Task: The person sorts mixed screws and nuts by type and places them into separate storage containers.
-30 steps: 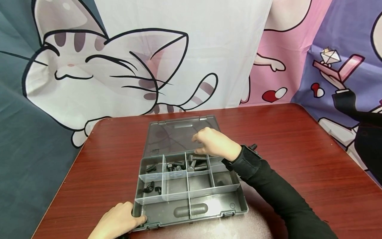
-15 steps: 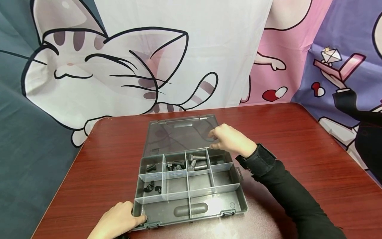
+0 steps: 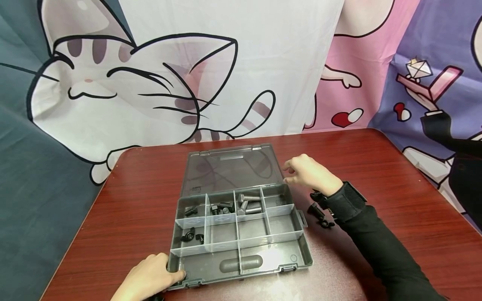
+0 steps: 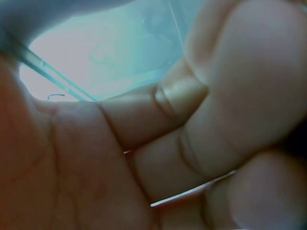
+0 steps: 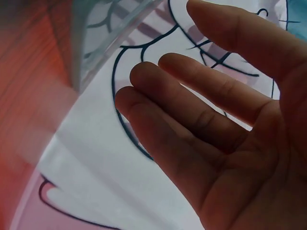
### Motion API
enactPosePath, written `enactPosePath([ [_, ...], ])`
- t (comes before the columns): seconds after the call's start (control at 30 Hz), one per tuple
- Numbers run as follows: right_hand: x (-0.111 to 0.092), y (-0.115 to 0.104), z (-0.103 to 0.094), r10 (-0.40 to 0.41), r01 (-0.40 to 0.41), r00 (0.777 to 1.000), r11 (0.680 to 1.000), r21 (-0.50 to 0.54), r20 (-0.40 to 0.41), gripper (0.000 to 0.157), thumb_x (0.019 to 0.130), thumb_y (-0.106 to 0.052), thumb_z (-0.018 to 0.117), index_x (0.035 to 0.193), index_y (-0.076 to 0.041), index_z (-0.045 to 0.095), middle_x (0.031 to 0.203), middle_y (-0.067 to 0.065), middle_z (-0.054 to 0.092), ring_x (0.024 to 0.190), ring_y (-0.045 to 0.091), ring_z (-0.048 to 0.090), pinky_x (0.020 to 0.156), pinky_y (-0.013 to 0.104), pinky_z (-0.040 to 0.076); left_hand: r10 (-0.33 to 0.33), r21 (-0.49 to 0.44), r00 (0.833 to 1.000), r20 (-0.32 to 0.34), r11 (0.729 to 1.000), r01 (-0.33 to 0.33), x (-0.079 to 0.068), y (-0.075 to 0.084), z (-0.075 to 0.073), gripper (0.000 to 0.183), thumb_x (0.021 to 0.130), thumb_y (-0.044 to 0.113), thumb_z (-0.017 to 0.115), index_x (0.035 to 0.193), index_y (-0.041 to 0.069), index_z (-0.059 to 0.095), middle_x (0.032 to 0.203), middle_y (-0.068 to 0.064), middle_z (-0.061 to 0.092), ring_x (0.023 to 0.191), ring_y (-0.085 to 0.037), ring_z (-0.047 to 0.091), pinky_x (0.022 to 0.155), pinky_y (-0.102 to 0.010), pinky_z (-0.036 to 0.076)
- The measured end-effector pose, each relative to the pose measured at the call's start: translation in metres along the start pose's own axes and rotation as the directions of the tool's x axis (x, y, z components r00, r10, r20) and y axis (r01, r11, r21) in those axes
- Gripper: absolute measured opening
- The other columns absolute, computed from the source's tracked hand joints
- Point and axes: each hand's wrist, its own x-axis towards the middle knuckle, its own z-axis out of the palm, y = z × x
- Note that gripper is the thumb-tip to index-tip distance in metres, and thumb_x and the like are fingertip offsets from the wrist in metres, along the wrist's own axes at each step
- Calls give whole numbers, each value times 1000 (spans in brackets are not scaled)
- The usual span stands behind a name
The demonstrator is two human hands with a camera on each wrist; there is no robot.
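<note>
My left hand (image 3: pixel 150 274) grips the front left corner of a grey plastic compartment box (image 3: pixel 276 274), thumb over the rim; in the left wrist view its curled fingers (image 4: pixel 158 172) fill much of the picture. My right hand (image 3: pixel 310 173) is above the table just right of the opened lid (image 3: pixel 229 169). Its fingers are loosely bent and hold nothing, as the right wrist view shows. The back row has a dark bolt (image 3: pixel 191 211), several mixed bolts (image 3: pixel 222 207) and silver bolts (image 3: pixel 249 205). Black wing nuts (image 3: pixel 188 235) lie in the middle-left compartment.
On the red-brown wooden table (image 3: pixel 113 217), right of the box, lie a black bolt (image 3: pixel 316 211) and a small black ringed part (image 3: pixel 325 224), partly beside my right sleeve (image 3: pixel 376 246). A printed cartoon cloth (image 3: pixel 286 62) hangs behind the table.
My right hand has moved right, from over the box's back compartments to beyond the lid's right edge. The black parts on the table have come into sight. My left hand stays put.
</note>
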Motion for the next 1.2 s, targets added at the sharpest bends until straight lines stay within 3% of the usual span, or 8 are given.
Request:
enactPosePath([
  [0.17,-9,13,0,37,-37,999,998,42,-3,28,71,-8,74,95,3,68,83,11,66,76,25,64,65,36,50,-5,-2,1000,12,1000,5,1,0,0,36,67,40,67,57,11,48,54,-2,46,50,-18,42,47,-37,34],
  [0.53,-29,40,2,141,-142,990,990,23,26,31,74,-8,73,98,8,65,82,16,64,73,25,60,64,38,49,-10,-4,1000,27,1000,10,1,1,-1,36,68,40,67,57,11,49,54,-2,46,50,-18,42,47,-38,34],
  [0.8,-38,55,3,232,-232,971,973,-6,56,31,73,-10,74,96,9,65,81,18,63,71,27,59,64,41,48,-36,-16,997,71,999,38,2,0,-2,38,69,41,67,59,9,50,56,-4,47,51,-18,44,48,-38,35],
  [1.07,-41,66,7,322,-322,940,947,-23,109,34,72,-12,74,97,9,64,80,16,62,71,29,59,64,43,48,-12,-3,999,31,1000,13,0,1,-1,36,68,40,67,58,10,49,56,-2,47,52,-18,43,48,-38,36],
  [1.2,-42,69,10,333,-332,934,943,-29,127,33,73,-14,74,94,8,65,81,17,62,73,31,60,63,43,48,-19,-9,999,46,1000,20,0,1,-2,37,68,40,67,59,10,49,57,-2,47,52,-18,44,49,-38,36],
])
